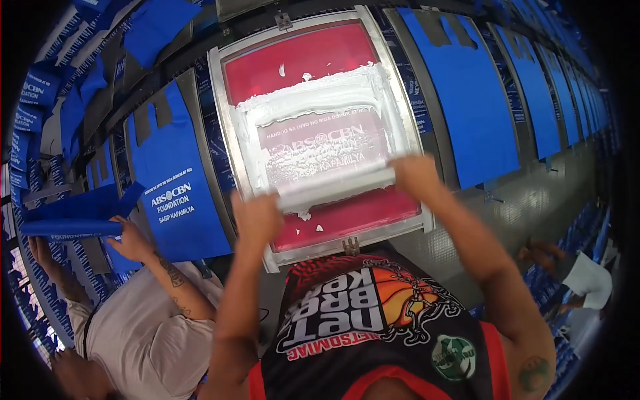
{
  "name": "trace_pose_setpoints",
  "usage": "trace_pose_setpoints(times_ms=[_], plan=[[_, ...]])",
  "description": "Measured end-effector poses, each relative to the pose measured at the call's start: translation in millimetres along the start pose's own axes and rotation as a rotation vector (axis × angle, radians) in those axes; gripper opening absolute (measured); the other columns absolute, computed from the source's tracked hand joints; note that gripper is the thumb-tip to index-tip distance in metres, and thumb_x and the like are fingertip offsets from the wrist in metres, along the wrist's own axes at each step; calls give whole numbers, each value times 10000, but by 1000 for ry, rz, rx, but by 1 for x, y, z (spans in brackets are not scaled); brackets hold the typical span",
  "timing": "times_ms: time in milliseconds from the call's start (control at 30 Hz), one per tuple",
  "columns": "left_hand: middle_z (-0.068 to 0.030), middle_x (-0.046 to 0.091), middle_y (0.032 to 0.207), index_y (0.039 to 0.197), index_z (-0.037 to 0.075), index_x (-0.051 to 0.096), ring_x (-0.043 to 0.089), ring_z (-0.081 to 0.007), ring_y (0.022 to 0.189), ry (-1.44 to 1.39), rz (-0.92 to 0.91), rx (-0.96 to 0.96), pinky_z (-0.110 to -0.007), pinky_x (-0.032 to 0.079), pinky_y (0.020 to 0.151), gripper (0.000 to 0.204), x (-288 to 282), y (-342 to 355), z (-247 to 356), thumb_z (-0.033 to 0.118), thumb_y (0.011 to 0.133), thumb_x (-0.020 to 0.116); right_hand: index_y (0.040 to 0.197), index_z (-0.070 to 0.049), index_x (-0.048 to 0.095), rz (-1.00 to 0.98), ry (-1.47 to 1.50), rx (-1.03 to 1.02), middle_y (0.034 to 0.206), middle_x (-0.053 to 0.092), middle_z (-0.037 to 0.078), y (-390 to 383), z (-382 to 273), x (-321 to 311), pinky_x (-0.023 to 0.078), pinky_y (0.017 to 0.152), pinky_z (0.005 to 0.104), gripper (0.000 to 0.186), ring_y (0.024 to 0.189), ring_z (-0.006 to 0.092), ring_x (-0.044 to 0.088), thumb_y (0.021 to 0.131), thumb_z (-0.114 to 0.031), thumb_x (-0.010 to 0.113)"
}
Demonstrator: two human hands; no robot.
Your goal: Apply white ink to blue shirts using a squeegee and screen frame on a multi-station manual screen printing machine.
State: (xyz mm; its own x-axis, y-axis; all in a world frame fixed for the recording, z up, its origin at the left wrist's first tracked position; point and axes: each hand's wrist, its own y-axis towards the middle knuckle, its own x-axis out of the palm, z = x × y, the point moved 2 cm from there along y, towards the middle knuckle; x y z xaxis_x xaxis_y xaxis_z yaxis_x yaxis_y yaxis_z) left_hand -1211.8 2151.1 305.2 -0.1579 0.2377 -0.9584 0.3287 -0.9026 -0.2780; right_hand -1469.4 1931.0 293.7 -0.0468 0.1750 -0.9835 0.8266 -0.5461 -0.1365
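Both my hands grip a squeegee (337, 190) laid across a silkscreen frame (399, 100). My left hand (257, 217) is closed round its left end, and my right hand (417, 175) round its right end. The squeegee is slightly blurred and lies near the lower part of the screen. Thick white ink (313, 93) is banked above and beside a lettered stencil window (320, 140), with patchy ink inside it. Red mesh (300, 57) shows at the far and near ends of the frame. What lies under the screen is mostly hidden.
Blue bag-shaped sheets lie on boards both sides: a printed one (177, 180) at left, plain ones (467, 100) at right. At left, a co-worker's hand (133, 241) holds a blue sheet (73, 228). Another person (583, 280) is at lower right. Metal hinges (283, 21) hold the frame.
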Motion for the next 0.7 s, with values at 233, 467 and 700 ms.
trace_pose_setpoints(times_ms=[233, 467, 700], plan=[[-105, 684, 775, 891, 120, 671, 669, -279, 757, 40, 268, -103, -473, 438, 811, 221, -33, 116, -32, 256, 720, 704, 826, -113, 669, 142, -75, 41, 783, 684, 116, 128, 23, -37, 536, 615, 432, 122, 758, 301, 681, 749, -141, 579], [-97, 695, 800, 891, 166, 703, 669, -239, 826, 50, 150, 12, -542, 356, 887, 231, 3, 2, -7, 182, 663, 671, 869, -124, 678, -6, -36, -26, 777, 684, 124, 7, -5, -8, 532, 656, 438, 138, 754, 283, 683, 774, -124, 578], [-98, 677, 760, 853, 116, 669, 652, -292, 763, -17, 283, -85, -456, 423, 737, 196, -17, 100, -37, 203, 679, 697, 866, -110, 661, 67, -27, 12, 751, 671, 128, 122, 16, -30, 530, 591, 442, 145, 732, 294, 675, 775, -136, 551]])
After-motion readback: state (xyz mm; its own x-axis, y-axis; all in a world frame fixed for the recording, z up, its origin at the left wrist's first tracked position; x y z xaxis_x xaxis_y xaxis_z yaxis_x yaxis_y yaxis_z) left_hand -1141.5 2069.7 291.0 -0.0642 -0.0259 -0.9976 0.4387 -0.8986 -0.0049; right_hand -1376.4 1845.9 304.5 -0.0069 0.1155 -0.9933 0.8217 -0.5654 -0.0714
